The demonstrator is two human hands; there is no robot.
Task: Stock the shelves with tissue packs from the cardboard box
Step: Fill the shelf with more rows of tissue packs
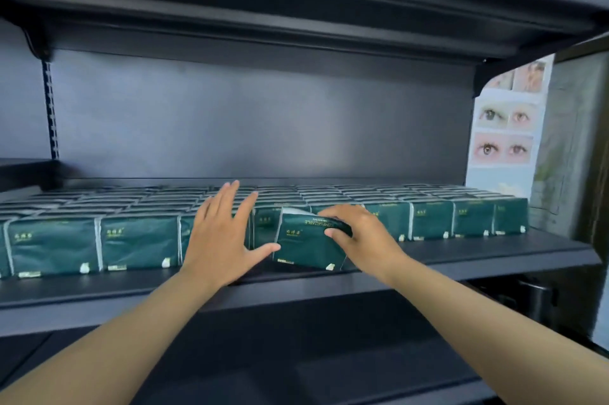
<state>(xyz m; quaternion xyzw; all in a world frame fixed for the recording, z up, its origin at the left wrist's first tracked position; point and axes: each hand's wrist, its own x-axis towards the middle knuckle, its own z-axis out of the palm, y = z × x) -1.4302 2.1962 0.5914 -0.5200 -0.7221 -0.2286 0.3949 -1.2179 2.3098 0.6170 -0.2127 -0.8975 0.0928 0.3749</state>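
right hand (359,240) grips a tilted tissue pack (306,246) at the shelf (494,256) front; left hand (224,236), spread and empty, steadies the row (138,243). best squared upright, then slid flush.

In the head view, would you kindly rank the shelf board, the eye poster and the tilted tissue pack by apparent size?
1. shelf board, spanning the frame
2. eye poster
3. tilted tissue pack, though nearer the camera, so the last two are unsure.
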